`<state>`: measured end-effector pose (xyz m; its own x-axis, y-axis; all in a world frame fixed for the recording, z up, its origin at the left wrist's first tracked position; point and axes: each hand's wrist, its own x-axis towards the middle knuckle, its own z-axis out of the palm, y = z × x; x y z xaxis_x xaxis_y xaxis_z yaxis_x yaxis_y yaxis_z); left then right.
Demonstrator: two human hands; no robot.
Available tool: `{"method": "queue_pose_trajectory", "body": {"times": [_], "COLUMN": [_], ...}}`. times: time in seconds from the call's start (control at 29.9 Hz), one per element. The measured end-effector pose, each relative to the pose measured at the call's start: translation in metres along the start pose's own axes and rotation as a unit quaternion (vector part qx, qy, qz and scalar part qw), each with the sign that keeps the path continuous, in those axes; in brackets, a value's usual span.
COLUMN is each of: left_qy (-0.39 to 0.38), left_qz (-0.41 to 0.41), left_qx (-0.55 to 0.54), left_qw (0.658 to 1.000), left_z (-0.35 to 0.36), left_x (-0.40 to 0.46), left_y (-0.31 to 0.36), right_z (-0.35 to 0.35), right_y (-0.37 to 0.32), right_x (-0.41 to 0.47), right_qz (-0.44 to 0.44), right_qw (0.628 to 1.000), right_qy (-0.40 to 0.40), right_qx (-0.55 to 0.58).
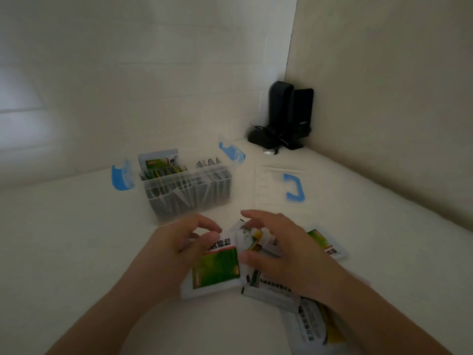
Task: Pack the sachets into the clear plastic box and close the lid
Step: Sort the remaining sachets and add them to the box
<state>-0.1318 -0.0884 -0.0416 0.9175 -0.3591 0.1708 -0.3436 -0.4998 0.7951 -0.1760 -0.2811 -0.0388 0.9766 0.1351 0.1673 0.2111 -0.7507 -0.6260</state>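
The clear plastic box (pixel 204 198) with blue side latches stands open on the white table, with several sachets upright inside it. Its clear lid (pixel 271 185) with a blue handle lies flat to the right of the box. Near me a loose pile of sachets (pixel 268 290) lies on the table. My left hand (pixel 179 242) pinches the top of a green and white sachet (pixel 217 270). My right hand (pixel 281 242) hovers over the pile with curled fingers touching a white sachet (pixel 245 237). Another green sachet (pixel 325 242) lies to the right.
A black device (pixel 286 116) with a cable stands in the far right corner where the walls meet. The table runs along a wall at the back and another at the right.
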Motion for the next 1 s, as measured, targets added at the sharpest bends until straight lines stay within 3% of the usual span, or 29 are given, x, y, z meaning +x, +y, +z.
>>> {"method": "queue_pose_trajectory", "body": {"times": [0.13,0.3,0.4,0.57,0.7,0.84,1.0], "left_qy": [-0.026,-0.017,0.01,-0.046,-0.064,-0.059,-0.031], "left_qz": [-0.039,-0.078,-0.098,-0.087,-0.072,-0.057,-0.048], "left_qx": [-0.101,-0.214,-0.196,-0.129,-0.127,-0.142,-0.139], "left_qw": [0.994,0.974,0.976,0.987,0.987,0.986,0.989], "left_z": [0.003,0.001,0.002,0.005,0.007,0.007,0.01], "left_x": [0.0,0.004,0.008,0.008,0.008,0.008,0.006], "left_y": [0.002,-0.003,-0.008,-0.018,-0.02,-0.017,-0.013], "right_z": [0.002,-0.014,-0.04,-0.064,-0.06,-0.049,-0.038], "right_y": [-0.004,0.002,0.013,0.045,0.048,0.038,0.028], "right_x": [0.001,0.004,0.0,-0.008,-0.008,-0.009,-0.008], "right_qz": [-0.017,0.09,0.104,0.179,0.212,0.178,0.154], "right_qw": [0.999,0.987,0.989,0.978,0.975,0.974,0.982], "right_qy": [0.01,0.034,0.048,0.078,-0.001,-0.097,-0.094], "right_qx": [0.035,0.125,0.088,-0.07,-0.068,-0.099,-0.056]}}
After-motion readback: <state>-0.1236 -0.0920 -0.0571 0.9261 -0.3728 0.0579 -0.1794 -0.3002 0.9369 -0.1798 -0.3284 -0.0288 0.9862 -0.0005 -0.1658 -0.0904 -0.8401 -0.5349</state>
